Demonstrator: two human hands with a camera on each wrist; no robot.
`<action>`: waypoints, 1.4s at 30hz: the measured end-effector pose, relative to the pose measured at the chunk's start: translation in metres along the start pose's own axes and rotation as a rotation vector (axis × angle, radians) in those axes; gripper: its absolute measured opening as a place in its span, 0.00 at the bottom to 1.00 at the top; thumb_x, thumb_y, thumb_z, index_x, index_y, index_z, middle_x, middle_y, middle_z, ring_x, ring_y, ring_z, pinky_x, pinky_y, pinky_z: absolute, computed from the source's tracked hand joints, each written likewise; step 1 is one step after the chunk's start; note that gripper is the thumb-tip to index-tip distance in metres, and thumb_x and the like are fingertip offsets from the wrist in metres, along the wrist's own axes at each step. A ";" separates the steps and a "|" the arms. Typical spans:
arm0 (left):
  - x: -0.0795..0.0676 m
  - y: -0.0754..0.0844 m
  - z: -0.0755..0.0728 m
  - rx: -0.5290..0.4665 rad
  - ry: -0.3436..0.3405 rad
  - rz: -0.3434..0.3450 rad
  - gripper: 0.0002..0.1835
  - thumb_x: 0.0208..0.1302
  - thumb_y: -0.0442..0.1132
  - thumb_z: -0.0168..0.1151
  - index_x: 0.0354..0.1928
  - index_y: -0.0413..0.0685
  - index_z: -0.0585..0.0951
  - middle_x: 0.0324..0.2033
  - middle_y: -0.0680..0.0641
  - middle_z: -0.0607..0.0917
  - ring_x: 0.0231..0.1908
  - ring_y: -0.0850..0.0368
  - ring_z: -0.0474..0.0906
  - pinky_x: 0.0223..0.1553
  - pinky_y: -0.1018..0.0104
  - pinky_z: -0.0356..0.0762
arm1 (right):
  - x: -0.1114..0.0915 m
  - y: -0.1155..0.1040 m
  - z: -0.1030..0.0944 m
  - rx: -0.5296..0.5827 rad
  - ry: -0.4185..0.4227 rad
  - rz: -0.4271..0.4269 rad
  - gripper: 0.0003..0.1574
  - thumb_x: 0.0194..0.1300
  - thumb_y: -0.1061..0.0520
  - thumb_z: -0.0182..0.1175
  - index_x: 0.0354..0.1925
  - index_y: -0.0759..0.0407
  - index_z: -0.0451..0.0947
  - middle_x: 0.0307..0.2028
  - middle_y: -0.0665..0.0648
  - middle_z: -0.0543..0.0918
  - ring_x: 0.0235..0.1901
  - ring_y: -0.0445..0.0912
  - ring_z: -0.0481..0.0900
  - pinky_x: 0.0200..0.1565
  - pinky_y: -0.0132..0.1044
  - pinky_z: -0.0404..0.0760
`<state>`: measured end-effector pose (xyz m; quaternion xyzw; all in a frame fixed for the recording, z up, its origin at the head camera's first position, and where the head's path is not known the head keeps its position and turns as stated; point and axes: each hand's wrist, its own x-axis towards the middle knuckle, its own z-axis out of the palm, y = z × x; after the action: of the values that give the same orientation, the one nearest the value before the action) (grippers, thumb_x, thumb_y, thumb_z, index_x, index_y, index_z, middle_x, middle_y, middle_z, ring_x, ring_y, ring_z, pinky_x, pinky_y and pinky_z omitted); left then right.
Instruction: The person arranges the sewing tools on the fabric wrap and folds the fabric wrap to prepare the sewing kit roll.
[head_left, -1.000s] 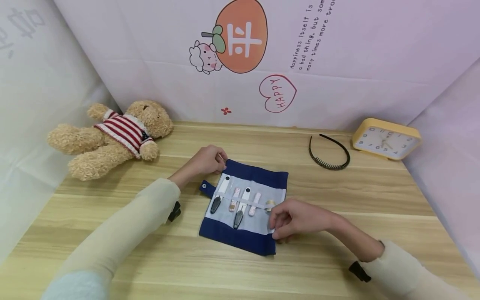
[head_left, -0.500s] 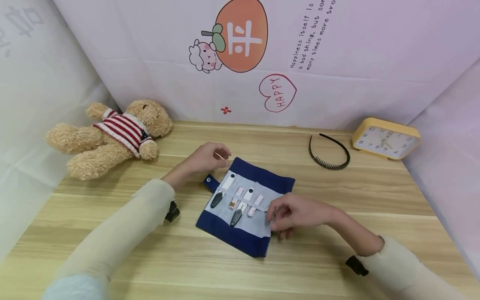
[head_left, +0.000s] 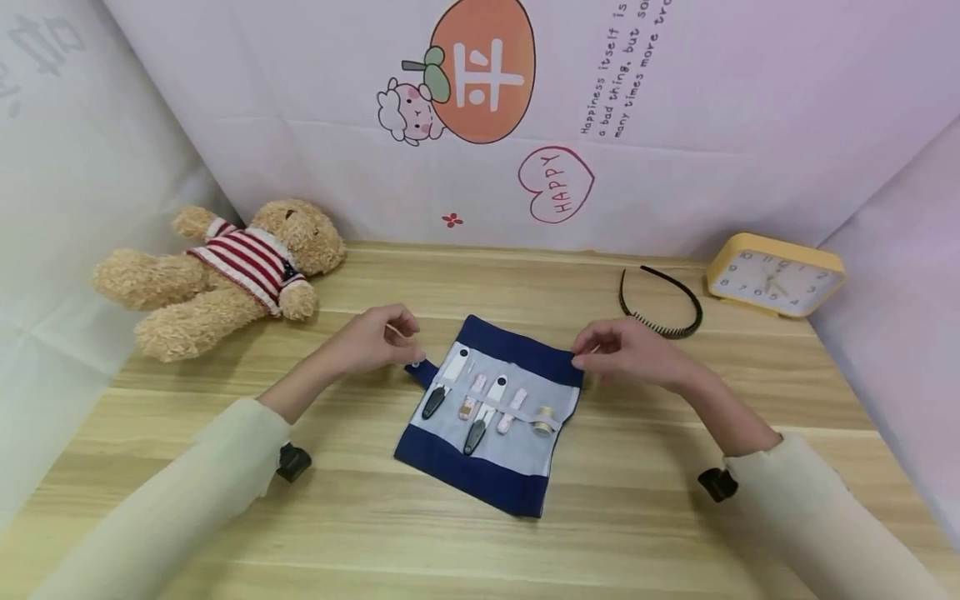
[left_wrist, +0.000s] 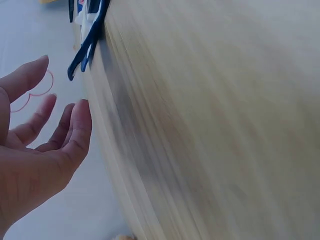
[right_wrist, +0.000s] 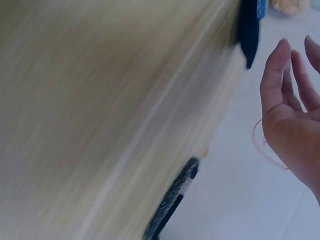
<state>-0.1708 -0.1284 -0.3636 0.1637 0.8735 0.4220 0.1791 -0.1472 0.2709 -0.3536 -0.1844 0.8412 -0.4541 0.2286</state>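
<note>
A navy and pale-grey fabric roll-up pouch (head_left: 491, 487) lies unrolled on the table. Its elastic band holds two white tools with black ends (head_left: 486, 415), two slim pink pieces (head_left: 512, 412) and a small yellowish spool-like roll (head_left: 544, 421). By the snap tab (head_left: 422, 371) at the pouch's left is my left hand (head_left: 378, 337), its fingers loosely bent; the left wrist view shows it apart from the pouch edge (left_wrist: 90, 37). My right hand (head_left: 630, 354) is at the pouch's upper right corner. In the right wrist view nothing sits between its parted fingers (right_wrist: 275, 75).
At the back left a teddy bear (head_left: 240, 267) in a striped sweater lies on its back. A black toothed headband (head_left: 667, 332) rests just behind my right hand, beside a yellow clock (head_left: 776, 275). White printed sheets (head_left: 322, 142) enclose the wooden table (head_left: 337, 533).
My left hand has left the upper left corner for the snap tab. The right hand has moved up from the lower right side, uncovering the roll. The pouch has turned slightly.
</note>
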 end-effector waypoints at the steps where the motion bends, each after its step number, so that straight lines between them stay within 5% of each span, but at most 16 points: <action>1: -0.005 -0.001 -0.001 0.012 -0.005 -0.003 0.17 0.61 0.39 0.74 0.46 0.38 0.79 0.44 0.41 0.83 0.45 0.47 0.81 0.46 0.55 0.80 | 0.000 0.003 -0.002 -0.003 0.019 0.012 0.15 0.70 0.57 0.66 0.49 0.68 0.80 0.41 0.65 0.83 0.34 0.58 0.84 0.35 0.48 0.86; 6: -0.028 -0.003 0.007 0.035 -0.110 0.007 0.12 0.58 0.39 0.76 0.33 0.43 0.80 0.29 0.47 0.83 0.29 0.53 0.80 0.32 0.60 0.79 | -0.001 0.012 -0.004 -0.014 0.064 0.075 0.16 0.69 0.58 0.67 0.49 0.68 0.80 0.42 0.63 0.82 0.34 0.53 0.84 0.35 0.44 0.86; 10: -0.040 -0.001 0.022 0.063 -0.224 0.016 0.15 0.55 0.41 0.79 0.32 0.44 0.80 0.25 0.50 0.82 0.25 0.57 0.78 0.29 0.64 0.77 | 0.002 0.018 -0.003 -0.002 0.057 0.102 0.17 0.70 0.59 0.65 0.51 0.70 0.78 0.41 0.63 0.82 0.35 0.51 0.83 0.36 0.43 0.86; 14: -0.045 0.001 0.032 0.198 -0.274 0.112 0.19 0.50 0.43 0.82 0.31 0.47 0.78 0.23 0.53 0.79 0.25 0.62 0.74 0.29 0.68 0.73 | 0.007 0.022 -0.002 0.000 0.042 0.108 0.16 0.71 0.59 0.64 0.51 0.70 0.78 0.39 0.62 0.83 0.36 0.51 0.84 0.38 0.43 0.86; 17: -0.046 0.003 0.034 0.294 -0.267 0.172 0.20 0.47 0.42 0.83 0.30 0.48 0.76 0.22 0.54 0.77 0.24 0.63 0.71 0.29 0.69 0.71 | 0.009 0.024 -0.002 -0.003 0.039 0.110 0.15 0.70 0.60 0.64 0.50 0.70 0.79 0.37 0.61 0.84 0.36 0.51 0.84 0.38 0.43 0.86; 20: -0.045 0.005 0.034 0.336 -0.257 0.155 0.21 0.47 0.40 0.84 0.31 0.49 0.76 0.22 0.54 0.77 0.23 0.63 0.71 0.28 0.68 0.71 | 0.010 0.024 -0.003 -0.005 0.035 0.111 0.15 0.70 0.61 0.64 0.50 0.70 0.79 0.37 0.61 0.84 0.37 0.51 0.83 0.39 0.43 0.86; 26: -0.038 0.000 0.027 0.329 -0.194 0.068 0.16 0.52 0.40 0.81 0.33 0.48 0.79 0.24 0.54 0.79 0.26 0.60 0.73 0.32 0.63 0.73 | 0.007 0.023 -0.004 -0.009 0.037 0.142 0.15 0.68 0.62 0.65 0.49 0.71 0.79 0.36 0.62 0.84 0.36 0.50 0.83 0.40 0.41 0.86; 31: -0.031 -0.009 0.018 0.321 -0.106 0.068 0.09 0.58 0.37 0.76 0.32 0.45 0.82 0.25 0.53 0.81 0.27 0.60 0.75 0.36 0.61 0.76 | 0.003 0.021 -0.005 0.004 0.022 0.177 0.14 0.67 0.61 0.66 0.46 0.71 0.80 0.36 0.60 0.85 0.36 0.51 0.85 0.40 0.42 0.86; 42: -0.019 -0.015 0.013 0.278 -0.038 0.044 0.05 0.65 0.34 0.68 0.32 0.44 0.81 0.25 0.51 0.80 0.27 0.57 0.73 0.34 0.61 0.72 | -0.004 0.023 -0.007 -0.008 -0.070 0.206 0.14 0.66 0.59 0.68 0.44 0.68 0.79 0.33 0.59 0.85 0.33 0.50 0.83 0.38 0.42 0.85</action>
<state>-0.1505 -0.1365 -0.3803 0.2139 0.9162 0.2978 0.1618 -0.1504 0.2894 -0.3687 -0.1134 0.8490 -0.4181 0.3025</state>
